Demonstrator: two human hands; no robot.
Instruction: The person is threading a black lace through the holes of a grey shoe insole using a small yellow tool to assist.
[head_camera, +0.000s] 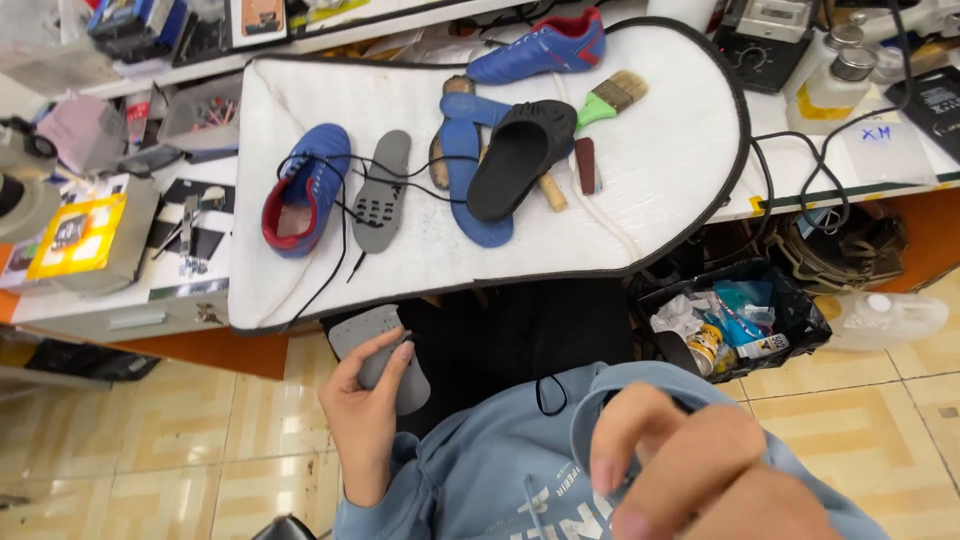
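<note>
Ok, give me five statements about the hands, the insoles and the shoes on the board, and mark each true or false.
1. The left hand holds a grey insole. True.
2. A second grey insole lies on the white board beside a blue shoe. True.
3. The right hand grips a brush. False: the green-handled brush lies on the board.
4. Both blue shoes stand on the floor. False: both are on the board.
5. The black sandal rests over a blue insole. True.
</note>
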